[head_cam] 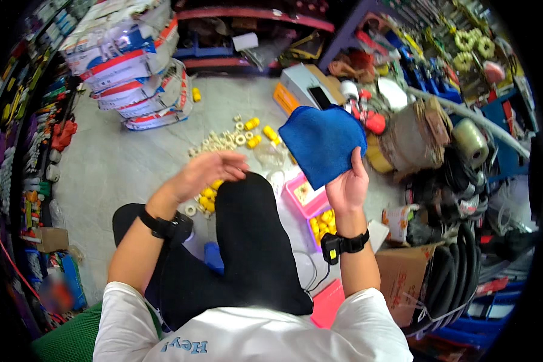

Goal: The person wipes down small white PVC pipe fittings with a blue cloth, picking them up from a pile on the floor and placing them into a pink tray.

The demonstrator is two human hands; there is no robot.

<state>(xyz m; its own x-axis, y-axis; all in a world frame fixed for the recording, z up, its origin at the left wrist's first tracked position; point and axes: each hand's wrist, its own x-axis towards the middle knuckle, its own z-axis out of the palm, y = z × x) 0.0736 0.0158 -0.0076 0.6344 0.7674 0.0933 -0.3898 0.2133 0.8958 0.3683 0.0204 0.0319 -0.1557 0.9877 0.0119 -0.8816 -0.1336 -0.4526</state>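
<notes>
A blue cloth (323, 140) is held up by my right hand (349, 183), its thumb on the near edge. My left hand (212, 172) hovers beside my raised knee, palm turned inward, fingers apart and holding nothing. Beyond it, cream plastic rings (217, 142) and yellow plastic fittings (252, 123) lie scattered on the floor. More yellow fittings (207, 199) show between my left forearm and the knee. Below the cloth stands a pink plastic box (301, 201), partly covered by it, and next to it a purple-rimmed basket (313, 235) filled with yellow fittings.
Stacked printed sacks (122, 86) stand at the far left. A cardboard box with a phone (319, 97) on top lies beyond the cloth. At right are a wrapped roll (412, 135) and a cardboard carton (400, 283). Crowded shelves line the left side; a red lid-like sheet (328, 303) lies by my hip.
</notes>
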